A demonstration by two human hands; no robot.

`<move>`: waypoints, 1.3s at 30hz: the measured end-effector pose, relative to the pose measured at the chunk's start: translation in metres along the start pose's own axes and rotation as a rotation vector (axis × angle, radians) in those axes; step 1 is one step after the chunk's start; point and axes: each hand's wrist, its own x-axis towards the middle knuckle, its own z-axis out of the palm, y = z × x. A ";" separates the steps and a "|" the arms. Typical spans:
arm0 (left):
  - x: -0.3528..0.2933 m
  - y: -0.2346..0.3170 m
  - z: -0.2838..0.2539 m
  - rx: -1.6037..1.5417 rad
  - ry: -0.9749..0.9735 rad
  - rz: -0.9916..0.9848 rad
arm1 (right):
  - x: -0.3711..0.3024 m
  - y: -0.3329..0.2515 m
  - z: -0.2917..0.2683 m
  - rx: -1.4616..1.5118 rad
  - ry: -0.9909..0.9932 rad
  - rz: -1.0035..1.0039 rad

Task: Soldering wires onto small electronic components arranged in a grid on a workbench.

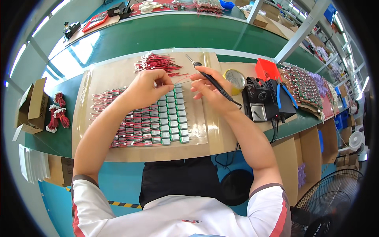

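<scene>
My right hand (215, 89) holds a black soldering iron (215, 83), its metal tip pointing up and to the far left. Thin red wire (182, 79) shows between my two hands. My left hand (147, 89) is closed in a pinch at the far end of the rows; what its fingertips hold is hidden. Below the hands, small silver motors (173, 123) with green end pieces lie in neat rows, red and black leads (134, 127) trailing left. A bundle of red wires with white connectors (156, 63) lies beyond my left hand.
Right of my right hand stand a tape roll (235, 80), a black soldering station (260, 94), a red bin (268, 69) and blue-handled pliers (285, 96). An open cardboard box (34, 104) and wire bundles (58, 112) sit at left. Brown cardboard (197, 148) covers the green bench.
</scene>
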 end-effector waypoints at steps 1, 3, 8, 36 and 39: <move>-0.002 0.002 0.003 -0.004 -0.002 0.002 | 0.000 -0.001 0.001 -0.007 -0.007 0.002; -0.004 0.007 0.007 -0.002 -0.021 0.001 | -0.001 -0.002 -0.001 -0.017 -0.013 0.005; -0.008 0.005 0.007 0.001 0.000 -0.006 | -0.003 -0.004 0.000 0.020 -0.034 0.078; 0.005 -0.018 -0.004 -0.031 0.037 -0.162 | -0.009 0.006 0.001 -0.009 -0.081 -0.001; 0.003 -0.034 -0.008 0.074 0.072 -0.143 | -0.009 0.008 -0.006 0.016 -0.057 0.015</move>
